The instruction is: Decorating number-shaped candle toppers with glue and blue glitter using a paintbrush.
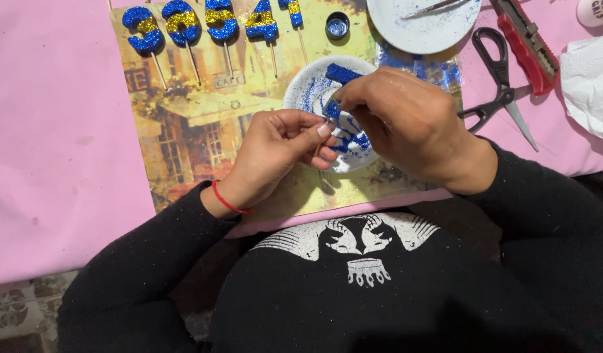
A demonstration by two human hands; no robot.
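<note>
My left hand [275, 153] and my right hand [406, 121] meet over a small white plate [301, 88] dusted with blue glitter. Together they pinch a small blue glittered piece [332, 108] on a thin stick; the piece is mostly hidden by my fingers. Another blue glittered piece [342, 72] lies on the plate's far side. Several blue-and-gold glitter shapes on sticks [210, 23] lie in a row at the top of a printed picture mat [197, 111]. A red string circles my left wrist.
Black-handled scissors [501, 82] and a red utility knife [527, 46] lie to the right on the pink tablecloth [53, 131]. A larger white plate [422, 26], a small pot of blue glitter [337, 26] and crumpled tissue [589, 85] sit nearby.
</note>
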